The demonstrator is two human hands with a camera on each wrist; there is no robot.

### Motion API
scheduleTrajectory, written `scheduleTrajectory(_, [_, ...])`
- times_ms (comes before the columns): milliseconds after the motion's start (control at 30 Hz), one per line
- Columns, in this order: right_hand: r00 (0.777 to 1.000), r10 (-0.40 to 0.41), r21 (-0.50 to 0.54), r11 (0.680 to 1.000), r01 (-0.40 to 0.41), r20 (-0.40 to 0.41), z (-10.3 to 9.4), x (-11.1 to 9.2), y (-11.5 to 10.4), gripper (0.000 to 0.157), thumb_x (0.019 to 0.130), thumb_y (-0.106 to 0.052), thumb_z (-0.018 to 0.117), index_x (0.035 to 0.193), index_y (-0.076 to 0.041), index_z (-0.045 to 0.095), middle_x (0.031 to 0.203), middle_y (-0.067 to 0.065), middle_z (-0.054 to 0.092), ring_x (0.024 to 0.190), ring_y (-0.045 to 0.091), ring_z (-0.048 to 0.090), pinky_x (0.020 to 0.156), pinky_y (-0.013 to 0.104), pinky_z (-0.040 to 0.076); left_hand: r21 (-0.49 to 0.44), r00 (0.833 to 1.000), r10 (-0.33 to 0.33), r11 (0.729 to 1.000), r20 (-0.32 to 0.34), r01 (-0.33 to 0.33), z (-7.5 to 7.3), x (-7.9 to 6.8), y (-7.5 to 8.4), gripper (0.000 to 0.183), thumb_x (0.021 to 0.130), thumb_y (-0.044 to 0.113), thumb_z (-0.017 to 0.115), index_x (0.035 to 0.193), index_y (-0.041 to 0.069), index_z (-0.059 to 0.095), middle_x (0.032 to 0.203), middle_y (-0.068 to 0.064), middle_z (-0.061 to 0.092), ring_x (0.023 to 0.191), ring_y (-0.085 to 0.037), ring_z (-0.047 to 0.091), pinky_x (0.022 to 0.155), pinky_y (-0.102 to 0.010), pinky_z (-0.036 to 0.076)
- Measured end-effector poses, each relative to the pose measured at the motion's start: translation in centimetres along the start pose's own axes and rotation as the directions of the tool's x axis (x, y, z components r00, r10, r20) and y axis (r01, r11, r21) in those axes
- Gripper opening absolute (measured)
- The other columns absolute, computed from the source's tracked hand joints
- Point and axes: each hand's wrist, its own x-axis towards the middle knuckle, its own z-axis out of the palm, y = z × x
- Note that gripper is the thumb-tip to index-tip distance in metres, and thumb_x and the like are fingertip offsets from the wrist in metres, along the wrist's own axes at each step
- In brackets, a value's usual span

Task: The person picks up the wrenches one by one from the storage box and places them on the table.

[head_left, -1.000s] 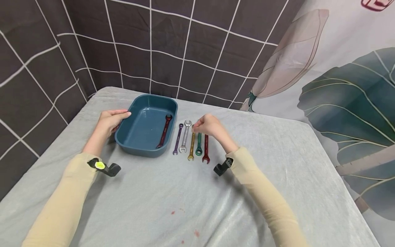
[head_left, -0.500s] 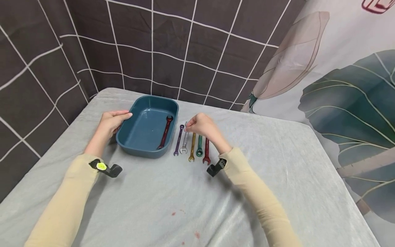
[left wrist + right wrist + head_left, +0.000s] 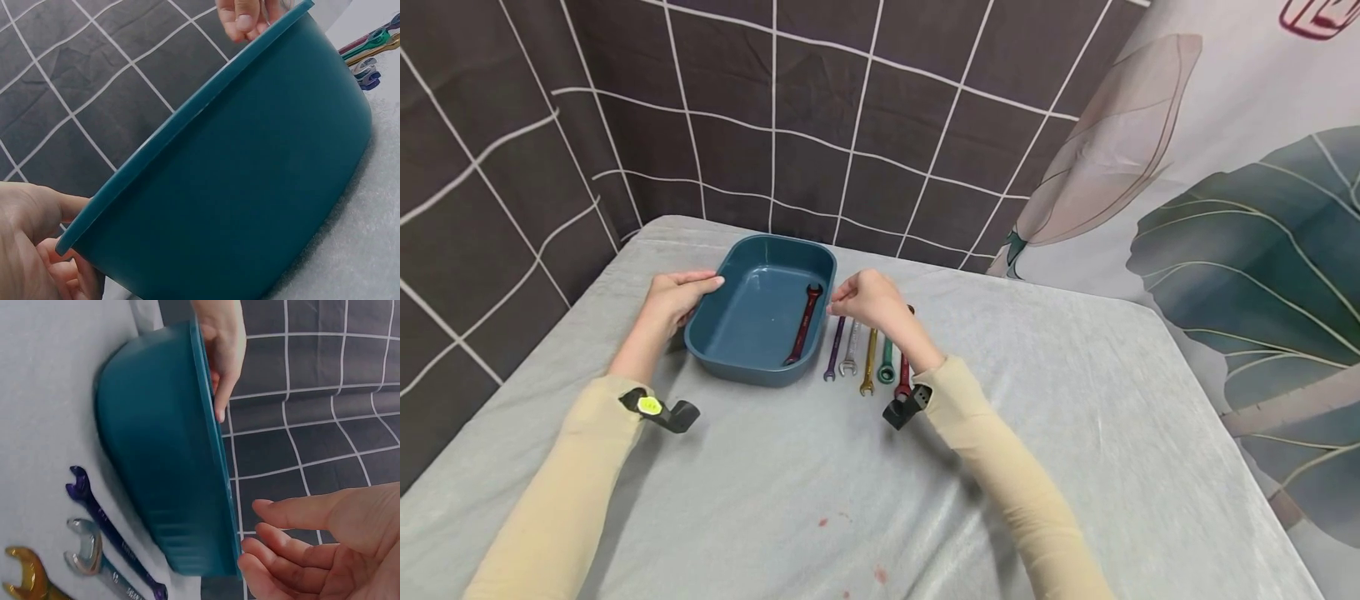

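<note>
My left hand [image 3: 677, 298] grips the left rim of a blue-green plastic tub [image 3: 741, 312], thumb on the rim and fingers curled below its outer side. A dark red wrench [image 3: 805, 325] lies inside, along the tub's right wall. My right hand [image 3: 872, 298] hovers by the tub's right rim, over the far ends of the wrenches. In the right wrist view its thumb and loosely bent fingers stand apart with nothing between them. Beside the tub lie a purple wrench [image 3: 832, 354], a silver wrench [image 3: 851, 350], a gold wrench [image 3: 869, 367], a green wrench [image 3: 887, 358] and a red wrench [image 3: 904, 375], partly covered by the right hand and wrist.
A pale grey cloth [image 3: 760, 500] with a few reddish spots covers the table. Behind it hangs a dark curtain [image 3: 820, 100] with a white grid, and at the right a white one with a leaf print [image 3: 1262, 275].
My right hand has moved left, from above the gold wrench past the silver one to the tub's right rim. The left hand keeps its grip; the wrenches lie as before.
</note>
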Motion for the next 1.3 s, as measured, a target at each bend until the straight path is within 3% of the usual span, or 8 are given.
scheduleTrajectory(400, [1.0, -0.025, -0.044, 0.999, 0.025, -0.002, 0.7, 1.0, -2.3, 0.021, 0.083, -0.026, 0.076, 0.099, -0.012, 0.075, 0.097, 0.001, 0.074, 0.089, 0.015, 0.063, 0.076, 0.029, 0.049, 0.004, 1.0, -0.001, 1.0, -0.001, 0.001, 0.0, 0.1, -0.1, 0.054, 0.092, 0.036, 0.062, 0.139, 0.013, 0.052, 0.047, 0.018, 0.04, 0.042, -0.001, 0.033, 0.045, -0.02, 0.031])
scheduleTrajectory(500, [1.0, -0.023, -0.065, 0.998, 0.022, -0.017, 1.0, 1.3, -2.7, 0.021, 0.083, -0.026, 0.076, 0.098, -0.012, 0.074, 0.097, 0.0, 0.072, 0.083, 0.012, 0.06, 0.07, 0.025, 0.047, 0.003, 1.0, -0.002, 1.0, -0.003, 0.002, 0.0, 0.1, -0.1, 0.054, 0.091, 0.036, 0.063, 0.139, 0.013, 0.052, 0.046, 0.017, 0.039, 0.041, -0.001, 0.033, 0.044, -0.021, 0.03])
scheduleTrajectory(600, [0.999, -0.034, -0.101, 0.994, 0.031, -0.029, 1.3, 1.5, -3.0, 0.018, 0.084, -0.026, 0.076, 0.087, -0.009, 0.07, 0.086, 0.0, 0.066, 0.072, 0.011, 0.05, 0.061, 0.022, 0.039, 0.003, 1.0, -0.005, 1.0, -0.003, 0.005, 0.0, 0.1, -0.1, 0.055, 0.091, 0.036, 0.063, 0.139, 0.012, 0.052, 0.046, 0.016, 0.038, 0.041, -0.002, 0.033, 0.043, -0.021, 0.03])
scheduleTrajectory(767, [0.997, -0.053, -0.125, 0.991, 0.046, -0.048, 1.8, 1.8, -3.4, 0.017, 0.083, -0.024, 0.076, 0.086, -0.007, 0.07, 0.084, 0.0, 0.065, 0.068, 0.008, 0.046, 0.06, 0.02, 0.036, 0.01, 1.0, -0.011, 1.0, -0.008, 0.011, -0.1, 0.1, -0.1, 0.054, 0.091, 0.036, 0.062, 0.139, 0.013, 0.052, 0.048, 0.016, 0.039, 0.042, -0.002, 0.034, 0.044, -0.021, 0.03])
scheduleTrajectory(833, [0.997, -0.06, -0.119, 0.991, 0.053, -0.055, 2.0, 1.9, -3.6, 0.018, 0.083, -0.022, 0.077, 0.093, -0.008, 0.073, 0.092, 0.0, 0.069, 0.071, 0.007, 0.05, 0.062, 0.02, 0.04, 0.01, 1.0, -0.012, 1.0, -0.01, 0.012, -0.1, 0.1, -0.2, 0.054, 0.091, 0.037, 0.062, 0.139, 0.013, 0.052, 0.049, 0.016, 0.04, 0.043, -0.002, 0.034, 0.044, -0.021, 0.031])
scheduleTrajectory(967, [0.995, -0.093, -0.138, 0.987, 0.088, -0.03, 2.4, 2.0, -3.9, 0.017, 0.085, -0.021, 0.075, 0.089, -0.005, 0.072, 0.087, 0.005, 0.069, 0.07, 0.011, 0.052, 0.062, 0.022, 0.041, 0.006, 1.0, -0.017, 1.0, -0.013, 0.017, -0.1, 0.1, -0.1, 0.055, 0.091, 0.037, 0.063, 0.139, 0.013, 0.053, 0.05, 0.017, 0.041, 0.044, -0.001, 0.035, 0.046, -0.021, 0.031])
scheduleTrajectory(1200, [0.99, -0.135, -0.202, 0.971, 0.125, -0.038, 3.2, 2.5, -4.2, 0.021, 0.084, -0.021, 0.075, 0.098, -0.006, 0.073, 0.1, 0.005, 0.073, 0.083, 0.014, 0.064, 0.07, 0.022, 0.05, -0.002, 1.0, -0.025, 1.0, -0.017, 0.025, -0.1, 0.0, -0.2, 0.055, 0.09, 0.037, 0.064, 0.138, 0.014, 0.053, 0.054, 0.019, 0.046, 0.045, -0.002, 0.035, 0.047, -0.022, 0.032])
scheduleTrajectory(1300, [0.988, -0.148, -0.21, 0.968, 0.136, -0.044, 3.6, 2.8, -4.3, 0.015, 0.084, -0.021, 0.075, 0.077, -0.009, 0.071, 0.079, 0.001, 0.07, 0.067, 0.01, 0.058, 0.06, 0.019, 0.043, -0.002, 1.0, -0.026, 1.0, -0.016, 0.026, 0.0, 0.0, -0.2, 0.055, 0.09, 0.037, 0.064, 0.138, 0.014, 0.053, 0.055, 0.019, 0.047, 0.045, -0.002, 0.036, 0.047, -0.022, 0.032])
